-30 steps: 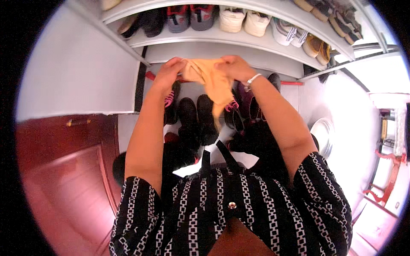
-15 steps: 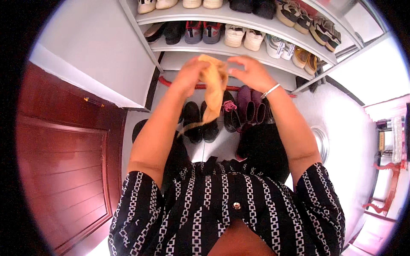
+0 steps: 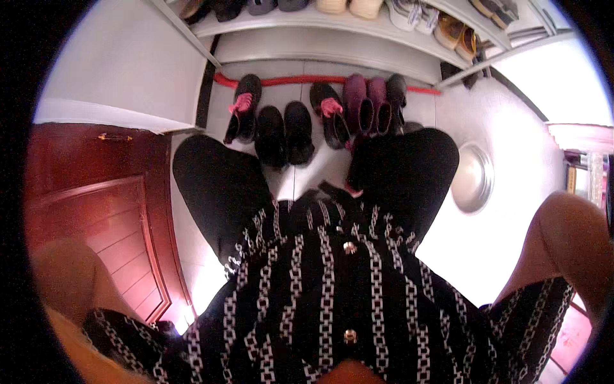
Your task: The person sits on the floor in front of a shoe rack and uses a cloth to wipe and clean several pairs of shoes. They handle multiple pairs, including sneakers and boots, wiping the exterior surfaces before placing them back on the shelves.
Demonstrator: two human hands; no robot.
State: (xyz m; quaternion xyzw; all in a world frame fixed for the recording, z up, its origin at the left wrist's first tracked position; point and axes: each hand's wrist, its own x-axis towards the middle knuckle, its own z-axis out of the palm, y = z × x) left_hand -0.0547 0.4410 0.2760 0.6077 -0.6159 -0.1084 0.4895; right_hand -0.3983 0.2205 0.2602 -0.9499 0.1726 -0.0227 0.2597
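Both of my arms are bent and raised, so my left forearm [image 3: 77,275] and right arm [image 3: 569,237] show only at the sides of the view. Neither hand can be seen. At the lower left rim is a blurred yellow-orange patch [image 3: 83,345] that looks like the cloth, next to my left arm. On the floor between and beyond my knees stand black shoes with pink laces [image 3: 243,105], a pair of plain black shoes [image 3: 284,131] and purple boots [image 3: 364,102].
A shoe rack [image 3: 288,32] holding several pairs stands ahead, with a red strip [image 3: 288,80] along the floor at its foot. To the left is a dark red panelled door [image 3: 96,224]. A round metal basin [image 3: 473,176] sits right of my knee.
My hands, which held the yellow-orange cloth in front of me, have gone up and back out of view, elbows now wide apart. The view has tilted lower, showing more floor.
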